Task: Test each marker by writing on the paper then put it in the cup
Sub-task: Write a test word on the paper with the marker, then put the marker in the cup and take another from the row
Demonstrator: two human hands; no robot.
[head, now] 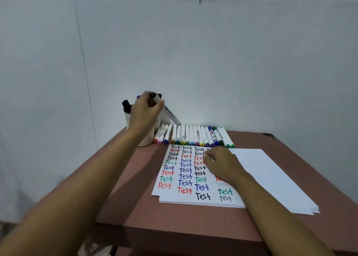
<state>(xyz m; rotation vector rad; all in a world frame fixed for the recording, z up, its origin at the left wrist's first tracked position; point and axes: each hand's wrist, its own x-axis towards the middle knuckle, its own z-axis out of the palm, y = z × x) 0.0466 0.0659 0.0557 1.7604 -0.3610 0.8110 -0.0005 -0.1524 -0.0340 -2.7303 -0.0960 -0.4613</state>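
My left hand [145, 114] grips a white marker with a black cap [168, 111], tilted, held above the cup [144, 142] at the table's back left. The cup is mostly hidden behind that hand; black-capped markers [126, 105] stick out of it. My right hand [220, 163] rests on the paper [193, 199], fingers curled near the upper rows of writing; whether it pinches anything I cannot tell. The paper is covered with columns of the word "Test" in black, red, blue and green. A row of several capped markers [195, 136] lies along the back of the table, caps toward me.
A stack of blank white sheets [271, 178] lies to the right of the written paper. The small brown table [174, 217] stands in a corner of pale walls, with its front edge close to me.
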